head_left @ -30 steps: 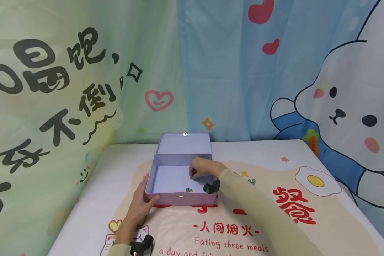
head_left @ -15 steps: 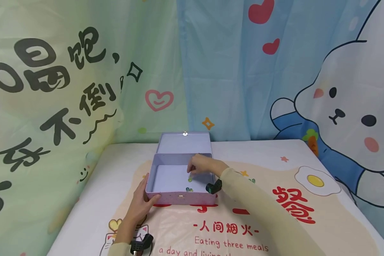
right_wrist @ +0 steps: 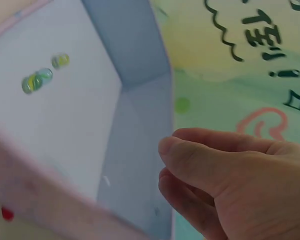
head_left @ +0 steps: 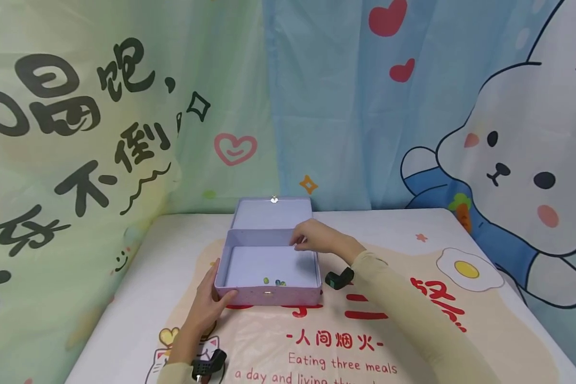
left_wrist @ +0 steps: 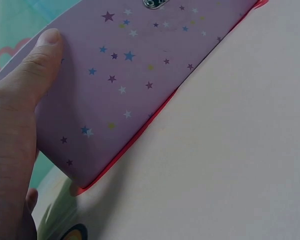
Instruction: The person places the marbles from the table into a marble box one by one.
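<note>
A lilac tin box (head_left: 278, 296) printed with small stars stands on the table, its hinged lid (head_left: 271, 213) raised at the back. At its front left corner my left hand (head_left: 207, 303) grips the wall, thumb across the starred front (left_wrist: 125, 85). Several clear glass marbles lie on the floor of the box: one marble (head_left: 266, 280) is apart, while other marbles (right_wrist: 32, 83) sit close together. My right hand (head_left: 319, 236) hovers over the far right of the box, fingers loosely curled and thumb near the index finger (right_wrist: 225, 139). Nothing shows between its fingertips.
A white and peach printed tablecloth (head_left: 139, 298) with red lettering covers the table. Behind its far edge hangs a cartoon-printed curtain (head_left: 326, 106). A small clasp (head_left: 274, 199) sits on the lid's top edge.
My right hand has risen from low inside the box and drawn back to the right. A marble it released has moved to the front beside the others. The left hand keeps its hold.
</note>
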`<state>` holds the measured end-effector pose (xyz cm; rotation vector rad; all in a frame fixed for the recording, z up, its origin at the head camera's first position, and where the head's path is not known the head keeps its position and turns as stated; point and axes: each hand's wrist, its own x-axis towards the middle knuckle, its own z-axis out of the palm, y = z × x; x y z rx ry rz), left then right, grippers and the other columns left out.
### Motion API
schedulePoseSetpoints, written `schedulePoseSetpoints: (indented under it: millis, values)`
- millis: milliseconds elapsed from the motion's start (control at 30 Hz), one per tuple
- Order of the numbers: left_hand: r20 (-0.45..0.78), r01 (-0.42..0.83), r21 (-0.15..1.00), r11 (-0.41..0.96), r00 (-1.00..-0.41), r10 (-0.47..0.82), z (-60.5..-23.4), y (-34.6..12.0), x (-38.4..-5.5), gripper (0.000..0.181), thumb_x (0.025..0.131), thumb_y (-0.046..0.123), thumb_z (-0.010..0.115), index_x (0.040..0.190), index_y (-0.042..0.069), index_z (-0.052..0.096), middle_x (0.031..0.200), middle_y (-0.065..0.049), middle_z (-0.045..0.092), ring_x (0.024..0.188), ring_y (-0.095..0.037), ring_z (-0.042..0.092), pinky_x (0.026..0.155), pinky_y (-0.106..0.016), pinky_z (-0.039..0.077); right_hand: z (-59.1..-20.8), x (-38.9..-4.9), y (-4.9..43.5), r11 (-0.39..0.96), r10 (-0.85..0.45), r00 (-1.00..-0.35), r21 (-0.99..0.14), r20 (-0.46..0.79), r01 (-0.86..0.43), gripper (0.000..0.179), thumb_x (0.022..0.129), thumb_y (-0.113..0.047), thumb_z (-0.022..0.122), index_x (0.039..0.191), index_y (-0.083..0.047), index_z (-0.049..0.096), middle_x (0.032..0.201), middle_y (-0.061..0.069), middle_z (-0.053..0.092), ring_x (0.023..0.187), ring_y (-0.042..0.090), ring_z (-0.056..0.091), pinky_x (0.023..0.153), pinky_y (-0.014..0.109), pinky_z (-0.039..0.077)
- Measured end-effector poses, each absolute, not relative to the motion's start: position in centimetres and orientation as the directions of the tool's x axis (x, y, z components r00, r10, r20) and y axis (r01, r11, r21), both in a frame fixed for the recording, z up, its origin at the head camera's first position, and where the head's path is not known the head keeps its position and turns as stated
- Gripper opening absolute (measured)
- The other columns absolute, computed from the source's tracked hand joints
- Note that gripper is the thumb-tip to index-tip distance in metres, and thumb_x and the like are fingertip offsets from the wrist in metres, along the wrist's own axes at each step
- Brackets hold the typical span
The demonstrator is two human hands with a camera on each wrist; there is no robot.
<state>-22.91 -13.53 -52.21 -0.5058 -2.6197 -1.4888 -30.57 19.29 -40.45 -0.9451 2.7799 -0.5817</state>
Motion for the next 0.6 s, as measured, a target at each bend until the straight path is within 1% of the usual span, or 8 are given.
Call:
schedulePoseSetpoints:
  millis: [167,233,300,400,467,533,600]
  values:
    - [0.235,0.324,0.825,0.463,-0.942,0.241,-52.2,-13.6,-23.1,0.092,0.083,0.033,0.070,0.153,0.031,0.010,0.158,-0.007,0.021,0.144,-0.035,0.023,0.111,-0.059,0.024,-39.5,-29.6,22.4,0.750,-0.552,-0.833,-0.418,0.033,-0.513,0.017,0.088,-0.014,0.068,0.103,-0.011,0.074,0.100,0.004,0.070,0.091,0.013,0.066,0.081,0.027,0.056]
    - [0.230,0.322,0.821,0.471,-0.942,0.243,-52.1,-13.6,-23.1,0.092,0.084,0.033,0.070,0.153,0.030,0.009,0.158,-0.008,0.020,0.144,-0.036,0.022,0.111,-0.060,0.024,-39.5,-29.0,23.7,0.765,-0.515,-0.856,-0.431,0.038,-0.479,0.018,0.087,-0.016,0.068,0.104,-0.012,0.074,0.100,0.003,0.070,0.091,0.013,0.065,0.080,0.027,0.057]
    - [0.231,0.324,0.819,0.473,-0.942,0.245,-52.0,-13.7,-23.1,0.093,0.084,0.032,0.070,0.153,0.028,0.009,0.158,-0.009,0.020,0.143,-0.037,0.022,0.111,-0.061,0.024,-39.7,-28.4,25.0,0.775,-0.479,-0.877,-0.449,0.042,-0.445,0.019,0.087,-0.016,0.068,0.105,-0.012,0.074,0.101,0.003,0.070,0.090,0.014,0.065,0.079,0.029,0.057]
    - [0.232,0.329,0.818,0.472,-0.939,0.253,-52.0,-13.7,-23.1,0.093,0.084,0.032,0.070,0.154,0.024,0.009,0.158,-0.010,0.020,0.143,-0.038,0.023,0.110,-0.061,0.024,-40.3,-27.4,26.9,0.798,-0.409,-0.912,-0.469,0.038,-0.378,0.020,0.086,-0.016,0.070,0.106,-0.014,0.074,0.099,0.001,0.070,0.088,0.013,0.065,0.079,0.029,0.057]
    - [0.231,0.329,0.820,0.468,-0.939,0.254,-51.9,-13.6,-23.0,0.093,0.084,0.033,0.070,0.154,0.024,0.009,0.158,-0.009,0.020,0.143,-0.038,0.022,0.110,-0.061,0.024,-40.7,-26.7,28.1,0.804,-0.383,-0.922,-0.473,0.051,-0.360,0.020,0.086,-0.015,0.070,0.106,-0.013,0.074,0.098,0.001,0.070,0.088,0.014,0.065,0.079,0.030,0.057]
    - [0.228,0.324,0.823,0.467,-0.941,0.252,-51.9,-13.5,-23.0,0.093,0.084,0.034,0.070,0.154,0.025,0.009,0.159,-0.009,0.019,0.144,-0.037,0.022,0.110,-0.061,0.025,-41.1,-26.0,29.1,0.812,-0.353,-0.934,-0.476,0.060,-0.337,0.020,0.086,-0.016,0.070,0.105,-0.013,0.074,0.098,0.001,0.070,0.089,0.014,0.065,0.079,0.030,0.057]
    - [0.221,0.315,0.828,0.463,-0.943,0.247,-51.9,-13.4,-22.9,0.093,0.083,0.035,0.070,0.154,0.028,0.009,0.159,-0.008,0.019,0.144,-0.037,0.022,0.110,-0.061,0.025,-41.4,-25.4,30.0,0.812,-0.344,-0.936,-0.475,0.079,-0.339,0.020,0.086,-0.015,0.070,0.105,-0.011,0.073,0.099,0.003,0.070,0.089,0.016,0.065,0.080,0.032,0.057]
